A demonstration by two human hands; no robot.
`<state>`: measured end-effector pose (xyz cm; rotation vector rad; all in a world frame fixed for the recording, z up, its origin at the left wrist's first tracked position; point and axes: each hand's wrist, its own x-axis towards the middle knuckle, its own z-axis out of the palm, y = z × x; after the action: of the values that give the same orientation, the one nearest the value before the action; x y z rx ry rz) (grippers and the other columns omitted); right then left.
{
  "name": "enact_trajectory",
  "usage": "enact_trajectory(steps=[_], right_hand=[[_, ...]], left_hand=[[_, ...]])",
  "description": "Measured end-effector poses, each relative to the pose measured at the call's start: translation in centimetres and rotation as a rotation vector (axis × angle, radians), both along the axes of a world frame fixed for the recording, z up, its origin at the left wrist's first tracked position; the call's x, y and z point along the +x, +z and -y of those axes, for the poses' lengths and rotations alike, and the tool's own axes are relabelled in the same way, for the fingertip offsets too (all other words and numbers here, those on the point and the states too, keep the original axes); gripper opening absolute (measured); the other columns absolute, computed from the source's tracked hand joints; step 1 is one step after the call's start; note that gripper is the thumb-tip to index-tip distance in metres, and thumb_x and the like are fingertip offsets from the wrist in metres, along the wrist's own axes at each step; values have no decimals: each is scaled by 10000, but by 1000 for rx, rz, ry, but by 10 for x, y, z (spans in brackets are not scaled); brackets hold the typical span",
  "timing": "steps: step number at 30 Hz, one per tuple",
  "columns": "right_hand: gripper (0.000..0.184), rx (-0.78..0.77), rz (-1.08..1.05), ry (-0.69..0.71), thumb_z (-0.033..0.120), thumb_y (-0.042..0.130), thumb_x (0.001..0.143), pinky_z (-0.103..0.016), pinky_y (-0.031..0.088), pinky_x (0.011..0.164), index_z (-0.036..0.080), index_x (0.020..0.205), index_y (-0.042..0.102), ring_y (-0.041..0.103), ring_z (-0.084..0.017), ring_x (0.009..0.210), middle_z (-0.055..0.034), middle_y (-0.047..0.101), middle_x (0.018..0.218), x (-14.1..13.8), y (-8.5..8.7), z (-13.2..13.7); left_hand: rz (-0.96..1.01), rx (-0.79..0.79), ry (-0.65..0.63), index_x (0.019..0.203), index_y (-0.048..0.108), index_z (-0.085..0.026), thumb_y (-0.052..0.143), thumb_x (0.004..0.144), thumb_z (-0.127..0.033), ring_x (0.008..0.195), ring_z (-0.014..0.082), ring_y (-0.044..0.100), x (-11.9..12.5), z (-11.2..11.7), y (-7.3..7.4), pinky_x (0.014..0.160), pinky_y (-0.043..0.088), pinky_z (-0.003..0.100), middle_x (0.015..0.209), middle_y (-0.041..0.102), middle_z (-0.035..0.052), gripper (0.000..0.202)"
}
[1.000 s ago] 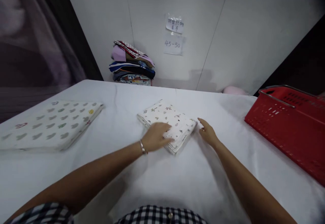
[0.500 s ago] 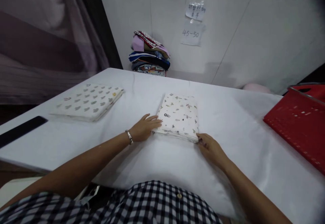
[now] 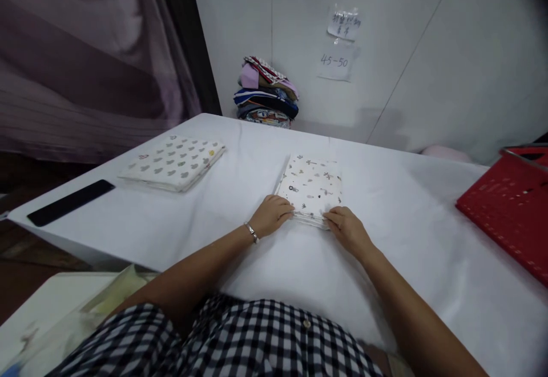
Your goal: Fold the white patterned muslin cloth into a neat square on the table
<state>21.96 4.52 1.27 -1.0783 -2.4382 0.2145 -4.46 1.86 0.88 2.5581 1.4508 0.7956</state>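
1. We had the patterned cloth [image 3: 314,186] lying flat on the white table [image 3: 240,206], straight in front of us, with its near edge toward our body.
2. Our left hand [image 3: 270,215] was at the near left corner, its fingertips touching the edge; we could not tell whether they pinched the layers or merely pressed on them.
3. Our right hand [image 3: 350,231] was at the near right corner, where the thumb and fingers appeared closed on the edge of the cloth.
4. The cloth already lay in a compact rectangle with several layers showing along the near side, so we judged its folding to be largely done.
5. Those layers did not look quite flush, and we took the evening of that edge to be the part not yet finished.
6. Well apart on our left, a second folded cloth [image 3: 173,163] with grey motifs lay flat, already folded and with neither hand on it. A dark flat object [image 3: 71,202] lay near it, toward the table's edge.
7. On our right stood a red basket [image 3: 509,209], well apart from both hands; we could not see what, if anything, it held.
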Motion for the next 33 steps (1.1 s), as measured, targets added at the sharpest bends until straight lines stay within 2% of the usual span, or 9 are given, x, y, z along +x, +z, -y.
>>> enact_trajectory(steps=[6, 12, 16, 23, 33], right_hand=[[270, 60, -46, 1, 231, 420, 906, -335, 475, 708, 231, 991, 676, 552, -208, 845, -71, 635, 895, 0, -7, 2], [257, 101, -99, -13, 219, 422, 905, -331, 458, 741, 216, 1000, 661, 546, -206, 879, -77, 632, 925, 1, -11, 4], [281, 90, -41, -24, 220, 394, 912, -353, 448, 759, 224, 999, 662, 541, -216, 882, -75, 632, 930, 2, -11, 6], [292, 55, 22, 27, 266, 409, 905, -386, 450, 761, 246, 1076, 645, 531, -234, 898, -80, 630, 987, 5, -10, 6], [282, 68, 35, 13, 259, 412, 910, -355, 436, 744, 223, 1052, 653, 531, -226, 875, -86, 629, 972, 4, -9, 6]], left_hand=[[-6, 44, 4, 969, 631, -212, 473, 910, -289, 903, 170, 550, 3, -1, -3, 864, 366, 360, 934, 647, 36, 185], [-105, 122, 8, 912, 630, -181, 404, 933, -228, 830, 165, 522, 8, -2, -7, 821, 365, 352, 890, 643, 47, 232], [-107, 159, 9, 902, 626, -174, 384, 935, -202, 834, 163, 519, 9, -1, -9, 814, 369, 348, 906, 643, 56, 246], [-74, 119, -22, 977, 619, -193, 465, 911, -364, 875, 176, 524, 5, -1, -8, 837, 366, 358, 927, 631, 48, 240], [-56, 111, -9, 967, 629, -179, 404, 941, -317, 864, 170, 524, 7, -1, -7, 832, 366, 348, 908, 632, 47, 266]])
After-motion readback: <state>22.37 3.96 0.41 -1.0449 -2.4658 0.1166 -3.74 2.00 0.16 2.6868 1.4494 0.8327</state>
